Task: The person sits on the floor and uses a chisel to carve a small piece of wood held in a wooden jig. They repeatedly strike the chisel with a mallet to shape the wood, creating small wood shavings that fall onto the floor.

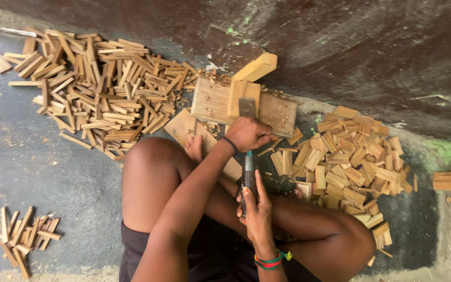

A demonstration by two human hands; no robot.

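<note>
Fingers of the right hand grasp a dark-handled chisel; left hand clenches its flat blade.

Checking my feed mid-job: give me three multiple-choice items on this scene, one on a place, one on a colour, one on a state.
1. Where does the pale wooden work block lie?
A) on the person's knee
B) on the floor at the foot of the dark wall
C) on top of a slat pile

2. What colour is the wrist band on the right hand?
A) red and green
B) white
C) all blue

3. How is the right hand?
A) flat on the floor
B) resting on a knee
C) closed in a grip on the dark tool handle

Answers: B, the block sits against the wall's base; A, red and green strands show; C, the fingers wrap the handle.
</note>
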